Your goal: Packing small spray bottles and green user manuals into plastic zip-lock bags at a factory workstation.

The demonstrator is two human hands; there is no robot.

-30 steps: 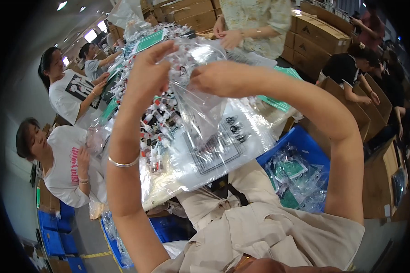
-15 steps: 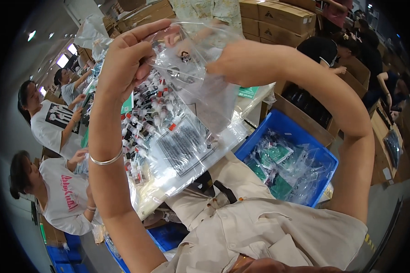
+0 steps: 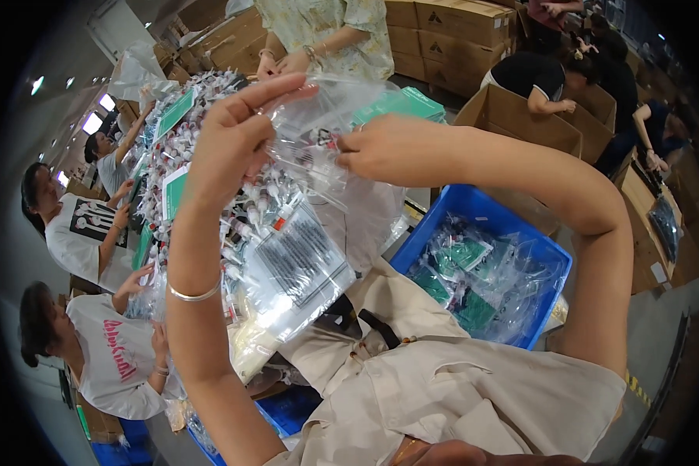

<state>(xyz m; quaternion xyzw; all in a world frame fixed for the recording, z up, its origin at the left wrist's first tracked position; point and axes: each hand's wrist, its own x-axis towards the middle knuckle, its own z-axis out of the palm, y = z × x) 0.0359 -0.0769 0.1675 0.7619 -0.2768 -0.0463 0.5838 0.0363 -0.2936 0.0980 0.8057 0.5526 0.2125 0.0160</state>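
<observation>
My left hand (image 3: pixel 237 147) is closed on the upper edge of a clear plastic bag (image 3: pixel 326 210), its index finger stretched along the top. My right hand (image 3: pixel 384 151) pinches the bag's other side near the opening. A small dark and red item (image 3: pixel 322 138) shows through the plastic between my hands; its kind is unclear. Lower on the bag is a panel of dark print (image 3: pixel 297 250). Behind and below it lies a heap of small bottles (image 3: pixel 245 221) with white tops and some red parts, partly hidden by the bag and my left arm.
Right of the table, a blue bin (image 3: pixel 555 291) holds filled clear bags with green cards. A stack of green cards (image 3: pixel 404 105) lies at the table's far right. Across the table a person (image 3: pixel 326 23) stands; several people work along the left. An open carton (image 3: pixel 512 116) stands right.
My view has shifted, revealing more of the heap and the person opposite. My right hand, blurred before, has come lower and closer to my left hand, along the bag's opening.
</observation>
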